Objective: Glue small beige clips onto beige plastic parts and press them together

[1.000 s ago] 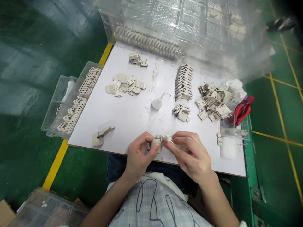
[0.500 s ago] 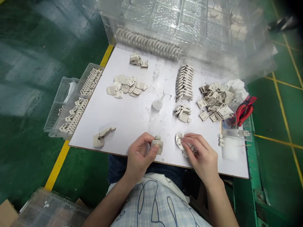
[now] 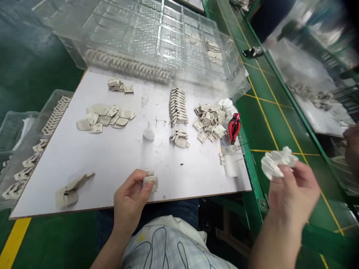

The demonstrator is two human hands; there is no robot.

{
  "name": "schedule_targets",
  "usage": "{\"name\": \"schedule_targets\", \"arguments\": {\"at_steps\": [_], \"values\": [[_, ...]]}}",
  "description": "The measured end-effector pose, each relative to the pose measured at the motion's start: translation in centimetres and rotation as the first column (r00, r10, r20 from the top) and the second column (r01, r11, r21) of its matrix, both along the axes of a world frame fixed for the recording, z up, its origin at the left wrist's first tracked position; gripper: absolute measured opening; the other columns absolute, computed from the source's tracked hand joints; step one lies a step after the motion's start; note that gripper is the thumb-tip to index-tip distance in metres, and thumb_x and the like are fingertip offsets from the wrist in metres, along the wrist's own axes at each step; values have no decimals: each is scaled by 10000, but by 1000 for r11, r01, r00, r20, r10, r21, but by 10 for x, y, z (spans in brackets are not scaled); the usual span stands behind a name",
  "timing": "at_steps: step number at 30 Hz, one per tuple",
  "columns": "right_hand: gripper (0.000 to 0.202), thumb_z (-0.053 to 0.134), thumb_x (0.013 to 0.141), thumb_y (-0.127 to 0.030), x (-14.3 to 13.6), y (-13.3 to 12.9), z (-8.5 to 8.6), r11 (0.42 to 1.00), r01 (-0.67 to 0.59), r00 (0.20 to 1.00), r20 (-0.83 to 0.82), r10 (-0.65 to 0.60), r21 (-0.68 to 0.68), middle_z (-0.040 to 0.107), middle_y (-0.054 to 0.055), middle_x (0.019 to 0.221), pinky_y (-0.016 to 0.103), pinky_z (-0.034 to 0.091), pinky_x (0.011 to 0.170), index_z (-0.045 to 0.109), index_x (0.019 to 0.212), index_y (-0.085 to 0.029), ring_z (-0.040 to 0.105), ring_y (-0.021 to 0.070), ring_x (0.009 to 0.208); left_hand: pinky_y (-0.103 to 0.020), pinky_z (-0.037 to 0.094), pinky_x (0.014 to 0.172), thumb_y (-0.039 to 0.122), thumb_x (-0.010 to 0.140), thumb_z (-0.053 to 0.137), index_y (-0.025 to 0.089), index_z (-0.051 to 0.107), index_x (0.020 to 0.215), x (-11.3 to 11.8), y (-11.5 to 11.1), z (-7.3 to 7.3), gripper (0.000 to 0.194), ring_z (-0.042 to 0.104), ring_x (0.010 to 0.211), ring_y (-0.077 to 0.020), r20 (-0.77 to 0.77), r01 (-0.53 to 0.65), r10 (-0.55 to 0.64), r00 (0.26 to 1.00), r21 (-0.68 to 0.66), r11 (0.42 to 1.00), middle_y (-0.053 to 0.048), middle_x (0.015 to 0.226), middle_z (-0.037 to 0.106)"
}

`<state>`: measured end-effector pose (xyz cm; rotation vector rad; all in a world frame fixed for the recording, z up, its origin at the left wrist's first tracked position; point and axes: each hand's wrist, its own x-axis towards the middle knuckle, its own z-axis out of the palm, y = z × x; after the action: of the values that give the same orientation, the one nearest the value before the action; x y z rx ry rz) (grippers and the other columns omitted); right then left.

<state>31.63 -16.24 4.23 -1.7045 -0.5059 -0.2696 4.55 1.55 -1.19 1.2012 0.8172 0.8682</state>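
Near the board's front edge, my left hand [image 3: 131,200] pinches a small beige plastic part [image 3: 152,183] between thumb and fingers. Out past the right edge of the white board, my right hand [image 3: 293,194] grips a crumpled white cloth or tissue [image 3: 277,162], held up over the green floor. A small white dropper bottle [image 3: 148,132] with a thin tip stands mid-board. Right of it runs a stacked row of beige parts [image 3: 178,106], with a few loose beige parts [image 3: 180,139] just below. A bent beige piece [image 3: 68,196] lies at the front left.
Beige parts lie in a left pile [image 3: 103,117] and a right pile [image 3: 209,121]. Red-handled pliers [image 3: 234,129] and a white cylinder [image 3: 231,166] sit by the right edge. Clear compartment trays [image 3: 146,33] line the back; another tray [image 3: 53,123] stands left. A person's hand [image 3: 352,144] shows far right.
My right hand has lifted the crumpled cloth off the board and carried it right, beyond the edge. The view has turned right. My left hand still holds the beige part.
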Motion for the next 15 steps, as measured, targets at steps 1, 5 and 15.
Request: {"name": "schedule_targets", "arguments": {"at_steps": [1,5,15], "values": [[280,810,697,-329,17,1,-1,996,78,997,-12,-78,41,668,0,868,372,566,783,693,925,-219,649,175,797,-223,474,687,248,894,694,233,673,792,0,0,0,106,559,745,-133,-6,1,-1,1000,-2,1000,10,777,608],[323,813,657,-380,61,23,-18,996,56,997,-47,-59,-65,656,-3,842,352,536,760,653,872,-199,633,169,763,-205,468,684,287,879,720,229,688,791,1,1,-1,110,557,743,-124,-20,-19,19,1000,-46,999,14,778,607],[348,464,938,-449,65,32,-28,751,-23,937,248,248,-660,639,126,888,596,389,1025,679,772,-232,472,372,1255,-231,482,688,505,743,826,188,699,823,1,-7,23,350,563,744,-139,93,-41,83,992,-390,920,-6,777,629]]}}
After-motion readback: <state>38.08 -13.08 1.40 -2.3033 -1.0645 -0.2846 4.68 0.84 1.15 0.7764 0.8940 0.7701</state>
